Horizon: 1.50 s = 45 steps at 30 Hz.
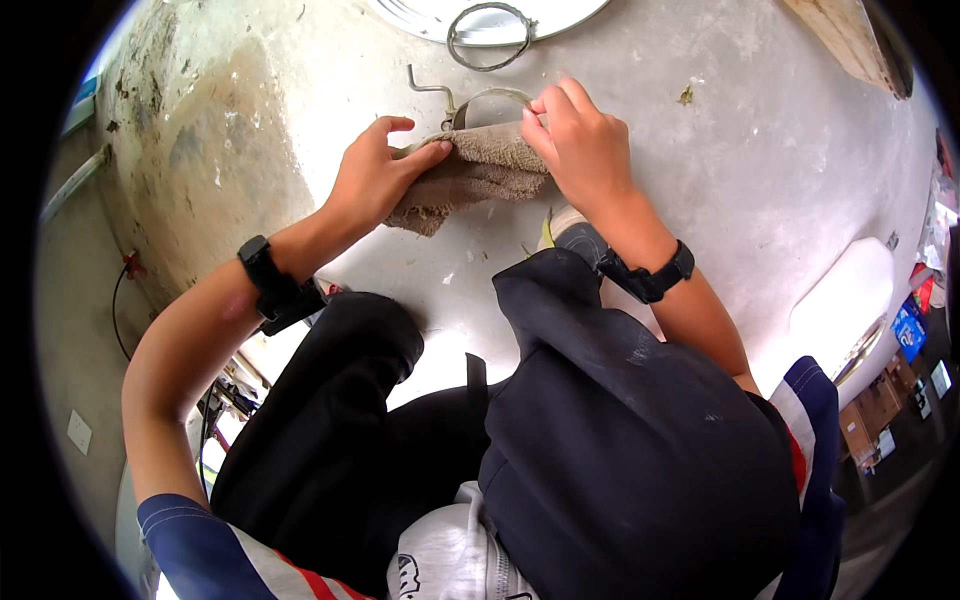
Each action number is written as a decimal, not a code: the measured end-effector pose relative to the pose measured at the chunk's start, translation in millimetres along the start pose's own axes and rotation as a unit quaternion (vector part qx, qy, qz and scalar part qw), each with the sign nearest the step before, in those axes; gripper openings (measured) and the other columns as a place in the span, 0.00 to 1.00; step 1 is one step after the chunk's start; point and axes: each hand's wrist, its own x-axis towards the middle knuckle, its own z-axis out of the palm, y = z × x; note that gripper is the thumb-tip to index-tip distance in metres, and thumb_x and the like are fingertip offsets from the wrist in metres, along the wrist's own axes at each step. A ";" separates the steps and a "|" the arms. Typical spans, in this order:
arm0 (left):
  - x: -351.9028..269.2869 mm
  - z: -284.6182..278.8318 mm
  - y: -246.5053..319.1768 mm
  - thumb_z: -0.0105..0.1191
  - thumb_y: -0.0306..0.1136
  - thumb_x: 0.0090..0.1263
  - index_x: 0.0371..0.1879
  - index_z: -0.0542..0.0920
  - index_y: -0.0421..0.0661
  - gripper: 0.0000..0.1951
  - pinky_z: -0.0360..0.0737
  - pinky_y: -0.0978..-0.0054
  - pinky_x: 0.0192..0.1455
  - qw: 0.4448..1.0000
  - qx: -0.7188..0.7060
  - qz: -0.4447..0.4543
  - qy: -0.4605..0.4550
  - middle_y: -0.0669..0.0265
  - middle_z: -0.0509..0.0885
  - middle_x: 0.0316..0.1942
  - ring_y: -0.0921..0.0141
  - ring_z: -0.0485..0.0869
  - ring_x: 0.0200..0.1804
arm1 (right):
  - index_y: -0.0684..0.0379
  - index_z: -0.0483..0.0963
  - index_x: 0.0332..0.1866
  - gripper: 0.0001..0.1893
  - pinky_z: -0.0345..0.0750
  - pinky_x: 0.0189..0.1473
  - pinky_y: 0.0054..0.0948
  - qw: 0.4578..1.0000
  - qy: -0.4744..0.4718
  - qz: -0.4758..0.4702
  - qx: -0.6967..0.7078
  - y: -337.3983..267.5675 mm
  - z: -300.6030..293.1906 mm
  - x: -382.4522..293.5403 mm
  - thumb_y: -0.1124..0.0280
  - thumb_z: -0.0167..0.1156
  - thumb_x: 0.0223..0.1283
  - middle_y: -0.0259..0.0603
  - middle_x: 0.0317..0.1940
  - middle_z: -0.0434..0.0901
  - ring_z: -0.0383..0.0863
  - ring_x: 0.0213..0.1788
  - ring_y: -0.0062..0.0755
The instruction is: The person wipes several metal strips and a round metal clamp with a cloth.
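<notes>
A brown terry cloth [491, 161] hangs in folds between my hands, above the concrete floor. My left hand [375, 169] has its thumb pressed on the cloth's upper left edge; the index finger sticks out, and the other fingers are partly hidden. Just behind the cloth stands a thin metal band ring [495, 93], its lower part covered. A bent metal rod [429, 88] joins the ring's left side like a crank. With thumb and fingertips, my right hand [581, 139] pinches the ring's right side, close against the cloth.
A dark thin ring [491, 68] lies farther off, overlapping a white round object [420, 26]. My shoe [581, 232] is below my right hand. A wooden piece [847, 45] is at upper right, a white rounded object [844, 289] at right. Cardboard boxes [874, 412] stand beyond.
</notes>
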 end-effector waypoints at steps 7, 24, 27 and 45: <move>-14.8 -15.7 4.2 0.66 0.32 0.65 0.63 0.71 0.40 0.29 0.79 0.81 0.43 0.975 -0.123 0.080 -0.169 0.64 0.86 0.36 0.78 0.83 0.39 | 0.63 0.76 0.33 0.10 0.70 0.17 0.24 0.969 0.164 -0.178 0.056 -10.5 -28.0 -11.0 0.79 0.69 0.47 0.35 0.25 0.72 0.73 0.17 0.26; -29.0 -20.4 38.9 0.63 0.42 0.64 0.37 0.79 0.42 0.15 0.78 0.66 0.31 0.902 0.340 0.263 0.033 0.55 0.83 0.24 0.56 0.83 0.27 | 0.61 0.80 0.37 0.11 0.70 0.25 0.21 0.951 0.096 -0.180 0.230 -39.4 -88.6 -33.8 0.85 0.56 0.49 0.43 0.33 0.78 0.75 0.28 0.23; -35.9 -20.8 37.0 0.62 0.44 0.64 0.38 0.79 0.43 0.16 0.77 0.64 0.31 0.877 0.366 0.311 0.002 0.55 0.82 0.22 0.55 0.82 0.27 | 0.61 0.79 0.40 0.09 0.72 0.29 0.23 0.940 0.130 -0.194 0.249 -41.8 -86.4 -18.8 0.82 0.56 0.57 0.42 0.35 0.78 0.74 0.30 0.24; -43.8 -46.7 28.5 0.61 0.54 0.63 0.39 0.78 0.45 0.22 0.76 0.69 0.27 0.796 0.323 0.511 0.033 0.62 0.82 0.22 0.60 0.82 0.23 | 0.66 0.71 0.31 0.29 0.72 0.36 0.36 0.929 -0.131 0.001 0.345 -46.6 -50.1 -2.1 0.44 0.50 0.70 0.50 0.28 0.75 0.76 0.32 0.43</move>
